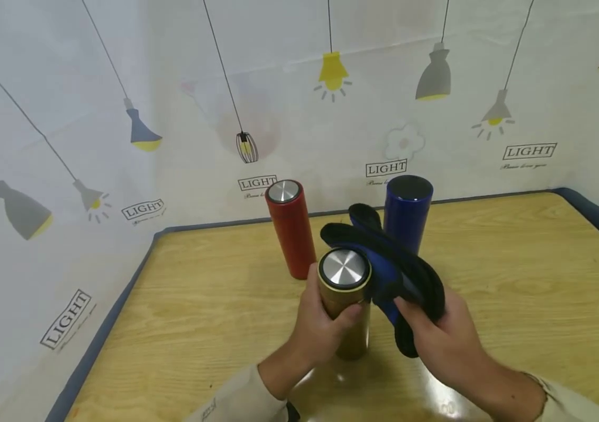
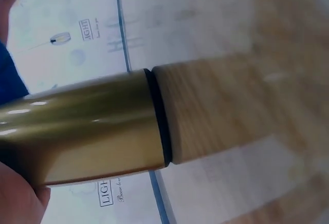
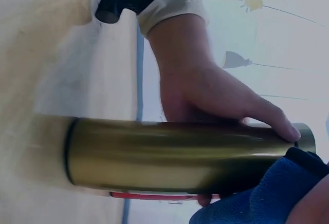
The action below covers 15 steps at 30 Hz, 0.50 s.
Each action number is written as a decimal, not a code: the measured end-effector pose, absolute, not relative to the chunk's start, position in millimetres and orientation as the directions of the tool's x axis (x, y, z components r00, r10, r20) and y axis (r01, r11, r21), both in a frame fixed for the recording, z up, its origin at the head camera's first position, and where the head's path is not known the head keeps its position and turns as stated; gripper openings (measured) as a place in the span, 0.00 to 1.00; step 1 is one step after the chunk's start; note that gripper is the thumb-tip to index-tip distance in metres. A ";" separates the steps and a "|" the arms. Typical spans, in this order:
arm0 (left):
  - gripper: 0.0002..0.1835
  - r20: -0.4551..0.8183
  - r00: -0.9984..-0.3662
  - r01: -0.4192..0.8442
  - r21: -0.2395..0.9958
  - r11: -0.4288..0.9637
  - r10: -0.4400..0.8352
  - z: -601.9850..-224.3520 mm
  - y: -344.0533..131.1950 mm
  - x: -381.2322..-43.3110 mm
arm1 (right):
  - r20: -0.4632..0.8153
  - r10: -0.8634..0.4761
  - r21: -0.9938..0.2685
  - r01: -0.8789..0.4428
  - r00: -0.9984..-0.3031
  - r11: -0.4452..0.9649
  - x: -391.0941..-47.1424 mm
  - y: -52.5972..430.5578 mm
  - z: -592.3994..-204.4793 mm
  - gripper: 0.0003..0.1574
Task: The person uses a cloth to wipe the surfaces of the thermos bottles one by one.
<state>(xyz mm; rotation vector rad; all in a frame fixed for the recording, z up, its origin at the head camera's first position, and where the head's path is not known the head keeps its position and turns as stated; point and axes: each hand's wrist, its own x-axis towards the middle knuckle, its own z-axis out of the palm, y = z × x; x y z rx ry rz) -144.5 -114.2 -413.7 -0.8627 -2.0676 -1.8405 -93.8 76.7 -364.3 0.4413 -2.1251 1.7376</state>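
A gold vacuum flask with a brushed silver lid stands upright, its base right at its reflection on the glossy tabletop. My left hand grips its upper part, thumb across the near side. In my right hand is a folded blue fleecy item with thick black edges, pinched between thumb and fingers and lying against the flask's right side near the lid. Its exact kind I cannot tell. The right wrist view shows the left thumb close below the lid, and the left wrist view shows the flask's black base ring.
Behind on the left stands a red flask with a silver lid. A dark blue flask is behind on the right, partly hidden by the fleecy item. The wood-grain table backs onto a white sheet printed with lamps.
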 end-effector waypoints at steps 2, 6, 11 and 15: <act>0.41 0.561 -0.779 0.589 0.808 0.018 0.282 -415.7 -114.3 -147.7 | 0.552 -0.041 -0.818 -0.550 -0.833 0.167 -97.3 73.9 -358.1 0.28; 0.42 0.596 -0.743 0.623 0.782 -0.012 0.303 -417.9 -113.8 -153.3 | 0.719 -0.130 -0.673 -0.731 -0.682 0.113 -107.6 69.3 -342.4 0.35; 0.39 0.605 -0.737 0.629 0.777 -0.024 0.302 -420.2 -111.0 -157.8 | 0.832 -0.238 -0.472 -0.864 -0.502 0.172 -118.6 64.2 -329.4 0.26; 0.39 0.607 -0.745 0.623 0.781 -0.038 0.278 -429.4 -111.0 -161.2 | 0.839 -0.366 -0.326 -0.911 -0.402 0.252 -124.1 62.6 -326.6 0.30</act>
